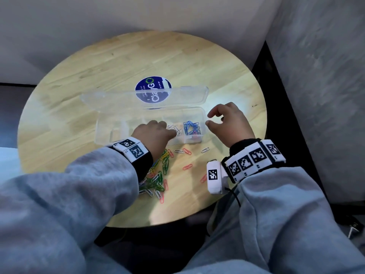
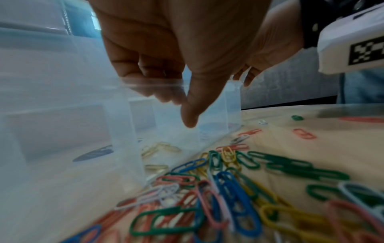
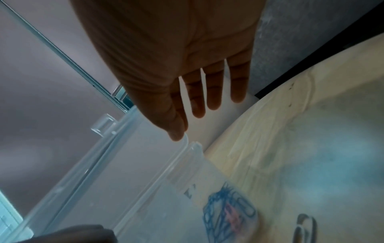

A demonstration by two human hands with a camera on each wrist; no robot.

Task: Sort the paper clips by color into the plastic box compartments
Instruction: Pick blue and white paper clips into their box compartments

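Observation:
An open clear plastic box (image 1: 110, 135) lies mid-table on the round wooden table, its lid (image 1: 110, 99) folded back. The right end compartment holds blue clips (image 1: 191, 127) with a pink one among them (image 3: 232, 215). White clips (image 1: 174, 128) fill the compartment beside it. My left hand (image 1: 169, 133) reaches over the front wall, fingers bent down by the white clips and thumb (image 2: 191, 115) outside the wall; no clip shows between them. My right hand (image 1: 209, 118) hovers just right of the box, fingers (image 3: 214, 92) straight and holding nothing. A mixed pile of clips (image 1: 158, 175) lies in front of the box.
Loose red clips (image 1: 187, 151) and a white clip (image 1: 205, 149) are scattered near the box's front right. A round blue sticker (image 1: 153, 89) shows under the lid. The box's left compartments (image 2: 62, 123) look bare. A grey wall runs close along the table's right side.

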